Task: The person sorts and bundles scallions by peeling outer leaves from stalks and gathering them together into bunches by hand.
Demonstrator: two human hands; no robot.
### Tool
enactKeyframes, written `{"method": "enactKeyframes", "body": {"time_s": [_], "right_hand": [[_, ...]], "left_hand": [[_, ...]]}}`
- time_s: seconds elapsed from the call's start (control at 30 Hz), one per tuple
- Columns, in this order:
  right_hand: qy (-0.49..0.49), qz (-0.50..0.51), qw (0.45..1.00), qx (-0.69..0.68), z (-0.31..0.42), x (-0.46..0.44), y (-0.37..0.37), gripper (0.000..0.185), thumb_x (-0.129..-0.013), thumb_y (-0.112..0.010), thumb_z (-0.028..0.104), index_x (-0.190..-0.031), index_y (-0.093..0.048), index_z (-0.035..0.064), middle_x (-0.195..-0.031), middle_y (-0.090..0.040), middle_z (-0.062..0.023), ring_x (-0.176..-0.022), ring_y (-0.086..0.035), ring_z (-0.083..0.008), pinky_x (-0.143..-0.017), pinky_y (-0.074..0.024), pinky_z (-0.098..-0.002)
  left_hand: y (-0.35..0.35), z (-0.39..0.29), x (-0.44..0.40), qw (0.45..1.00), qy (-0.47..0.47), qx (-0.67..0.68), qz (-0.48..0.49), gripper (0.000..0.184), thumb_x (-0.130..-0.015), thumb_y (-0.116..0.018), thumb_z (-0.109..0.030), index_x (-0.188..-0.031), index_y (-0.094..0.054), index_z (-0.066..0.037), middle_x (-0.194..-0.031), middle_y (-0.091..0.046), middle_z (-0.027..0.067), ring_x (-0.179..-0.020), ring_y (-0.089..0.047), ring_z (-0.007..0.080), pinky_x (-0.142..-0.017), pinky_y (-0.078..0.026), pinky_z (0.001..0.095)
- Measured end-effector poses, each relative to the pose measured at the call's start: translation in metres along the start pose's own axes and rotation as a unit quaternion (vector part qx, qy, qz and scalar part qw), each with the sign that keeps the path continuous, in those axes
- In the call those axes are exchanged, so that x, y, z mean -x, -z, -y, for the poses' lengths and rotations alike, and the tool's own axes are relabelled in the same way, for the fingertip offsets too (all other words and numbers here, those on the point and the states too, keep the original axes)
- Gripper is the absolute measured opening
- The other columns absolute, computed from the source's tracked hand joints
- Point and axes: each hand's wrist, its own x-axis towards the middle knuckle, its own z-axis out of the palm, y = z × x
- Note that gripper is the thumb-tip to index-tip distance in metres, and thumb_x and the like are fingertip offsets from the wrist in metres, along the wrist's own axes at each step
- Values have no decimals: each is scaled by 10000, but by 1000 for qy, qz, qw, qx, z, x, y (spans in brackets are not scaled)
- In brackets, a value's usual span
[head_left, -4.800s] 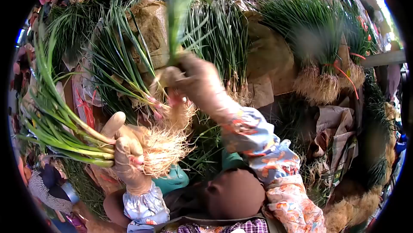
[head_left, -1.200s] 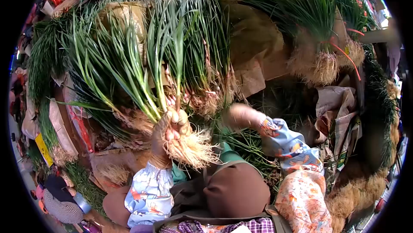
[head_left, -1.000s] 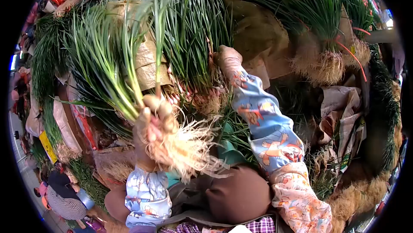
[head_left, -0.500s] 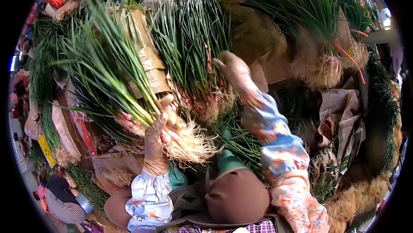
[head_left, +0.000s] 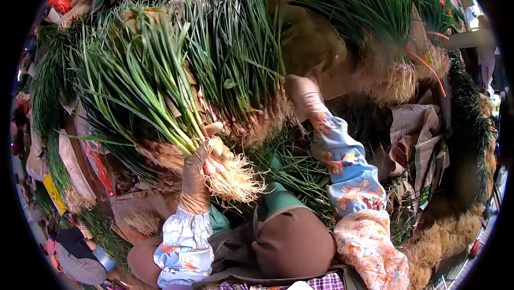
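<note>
My left hand (head_left: 196, 169) curls its grip round the scallion bunch (head_left: 175, 128), roots (head_left: 238, 180) jutting past its edge, and my right hand (head_left: 303, 93), grip unreadable from here, is at the scallion row's (head_left: 235, 49) right edge, brown sacking (head_left: 313, 38) alongside.

Is laid with brown sacking (head_left: 313, 38) at far centre, under a row of onions (head_left: 230, 49) with roots (head_left: 259, 131) toward the near side. Nearer, is strewn with loose leaves (head_left: 301, 171); to the right, carries a crumpled sack (head_left: 411, 125).
</note>
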Motion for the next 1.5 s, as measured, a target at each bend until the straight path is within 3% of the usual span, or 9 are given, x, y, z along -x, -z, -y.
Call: {"method": "enactKeyframes", "body": {"time_s": [0.17,0.3,0.37,0.57,0.9,1.1,1.17,1.3,1.5], "right_hand": [[-62,72,907,-410,52,57,45,235,-878,-542,267,-868,-597,39,-678,-584,-4,-532,-503,-64,-470,-401,-193],[-93,425,898,-64,-29,138,27,221,-820,-573,276,-919,-603,81,-814,-588,-49,-665,-568,-164,-552,-460,-297],[-78,653,699,281,-68,178,12,269,-802,-559,277,-996,-625,103,-995,-615,-79,-776,-600,-234,-637,-490,-358],[-51,53,981,180,46,73,3,346,-807,-561,379,-893,-546,44,-801,-615,-157,-747,-595,-310,-682,-464,-397],[-7,161,968,-190,106,61,-28,233,-864,-551,239,-919,-603,18,-694,-601,-52,-618,-566,-140,-550,-455,-280],[29,-23,985,171,67,65,-62,157,-873,-465,202,-861,-585,102,-681,-579,-99,-610,-579,-213,-544,-453,-328],[-242,32,960,-134,39,68,-20,172,-876,-444,171,-914,-596,101,-822,-593,-99,-784,-572,-192,-612,-465,-298],[20,504,821,267,30,104,-7,305,-877,-451,311,-905,-597,45,-884,-622,-120,-810,-603,-234,-747,-482,-311],[-93,79,983,136,58,9,-44,396,-819,-569,376,-970,-562,11,-799,-623,-149,-712,-596,-277,-650,-469,-369]], "left_hand": [[0,-2,4,1000,7,-18,16,357,-849,-568,-261,-1097,-524,-7,-707,-526,22,-659,-562,150,-527,-459,232],[2,-5,2,999,-10,10,38,354,-845,-579,-242,-1094,-514,0,-709,-527,25,-652,-569,143,-496,-450,212],[11,-1,0,997,-2,35,63,352,-846,-578,-226,-1103,-509,5,-710,-531,24,-620,-567,132,-491,-455,198],[-1,14,-6,992,50,62,94,345,-825,-570,-142,-1109,-519,48,-697,-540,39,-662,-567,155,-645,-491,268],[-7,27,-3,983,128,-123,42,270,-852,-581,-248,-987,-583,-14,-753,-572,27,-542,-499,47,-491,-405,159],[-4,23,3,999,22,-31,14,200,-864,-551,-257,-876,-531,-58,-703,-547,50,-609,-541,145,-555,-460,245],[-21,0,10,992,9,85,94,207,-848,-570,-262,-855,-517,-62,-701,-517,53,-612,-502,144,-573,-435,261],[2,7,1,989,90,121,-1,323,-840,-571,-245,-1089,-519,-47,-774,-535,67,-666,-510,148,-601,-445,259],[-10,4,0,992,56,12,112,490,-871,-516,-237,-1240,-393,59,-657,-453,13,-588,-471,125,-539,-407,223]]}}
